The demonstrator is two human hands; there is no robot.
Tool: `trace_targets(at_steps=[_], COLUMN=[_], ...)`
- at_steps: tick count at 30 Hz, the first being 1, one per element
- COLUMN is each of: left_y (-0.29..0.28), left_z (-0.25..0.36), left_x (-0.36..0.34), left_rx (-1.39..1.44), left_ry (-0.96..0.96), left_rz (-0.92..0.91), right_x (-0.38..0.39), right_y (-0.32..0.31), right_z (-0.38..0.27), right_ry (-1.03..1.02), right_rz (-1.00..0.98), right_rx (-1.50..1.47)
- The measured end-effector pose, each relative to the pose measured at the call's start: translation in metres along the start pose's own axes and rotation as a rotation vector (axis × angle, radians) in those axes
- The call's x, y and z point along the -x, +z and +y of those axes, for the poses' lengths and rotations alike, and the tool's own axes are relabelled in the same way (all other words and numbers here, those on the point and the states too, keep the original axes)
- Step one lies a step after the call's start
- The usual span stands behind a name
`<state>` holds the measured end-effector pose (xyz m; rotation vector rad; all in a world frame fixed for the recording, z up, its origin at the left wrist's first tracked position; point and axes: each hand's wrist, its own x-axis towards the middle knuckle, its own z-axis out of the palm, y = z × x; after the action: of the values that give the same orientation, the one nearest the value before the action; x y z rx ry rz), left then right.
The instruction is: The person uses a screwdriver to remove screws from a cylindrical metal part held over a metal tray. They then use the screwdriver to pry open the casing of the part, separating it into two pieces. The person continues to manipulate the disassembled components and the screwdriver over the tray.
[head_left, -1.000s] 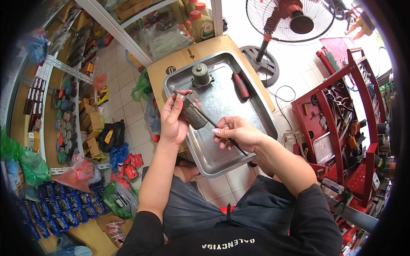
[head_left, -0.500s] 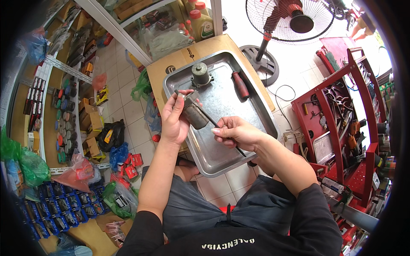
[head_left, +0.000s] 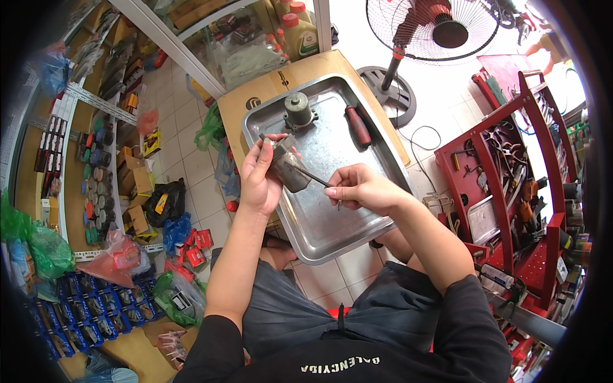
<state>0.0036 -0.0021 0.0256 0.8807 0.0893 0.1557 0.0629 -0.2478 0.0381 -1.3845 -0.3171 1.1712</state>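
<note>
My left hand (head_left: 257, 182) is wrapped round a worn grey metal cylinder (head_left: 294, 177), like a small motor housing, tilted above the tray. My right hand (head_left: 363, 190) pinches a thin dark rod (head_left: 312, 178) between thumb and fingers. The rod's far end meets the cylinder's side; whether it enters anything there I cannot make out. Below both hands lies a shallow metal tray (head_left: 338, 236). Inside it, beyond my left hand, a second grey metal part (head_left: 298, 112) with a flanged base stands upright. A red-handled screwdriver (head_left: 359, 127) rests along the tray's right side.
The tray sits on a cardboard box (head_left: 262, 92). A standing fan (head_left: 391, 80) is beyond it, beside a glass cabinet (head_left: 242, 54) with bottles. At the right stands a red tool rack (head_left: 504, 185); shelves of parts (head_left: 102, 172) and plastic bags line the left.
The rod's near end, which stuck out well past my right hand, now barely shows below the fingers. My right hand has shifted slightly right and up. The left hand keeps its hold.
</note>
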Motion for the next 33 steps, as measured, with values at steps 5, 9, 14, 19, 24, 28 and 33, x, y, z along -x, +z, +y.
trace_targets(at_steps=[5, 9, 14, 19, 24, 28, 33], left_y=[-0.005, -0.008, -0.007, -0.007, -0.006, -0.009, -0.010], left_z=[0.002, -0.001, -0.003, -0.003, 0.002, 0.005, 0.004], left_x=[-0.003, -0.002, -0.003, -0.005, -0.003, -0.002, -0.002], left_rx=[-0.010, -0.016, 0.014, 0.160, 0.301, 0.391, 0.416], left_ry=[-0.046, -0.044, -0.078, -0.150, -0.187, -0.209, -0.215], left_rz=[0.035, 0.068, 0.101, 0.115, 0.103, 0.095, 0.049], right_x=[0.023, 0.042, 0.049, 0.024, -0.001, 0.032, 0.027], right_y=[-0.028, -0.044, -0.046, -0.018, -0.012, -0.007, -0.020], right_z=[-0.020, -0.031, -0.029, -0.012, 0.003, -0.029, -0.025], right_ry=[-0.178, 0.020, -0.013, -0.389, -0.270, -0.059, -0.211], right_rz=[0.117, 0.106, 0.139, 0.408, 0.478, 0.348, 0.446], right_rx=[0.726, 1.003, 1.241, 1.353, 1.543, 1.570, 1.384])
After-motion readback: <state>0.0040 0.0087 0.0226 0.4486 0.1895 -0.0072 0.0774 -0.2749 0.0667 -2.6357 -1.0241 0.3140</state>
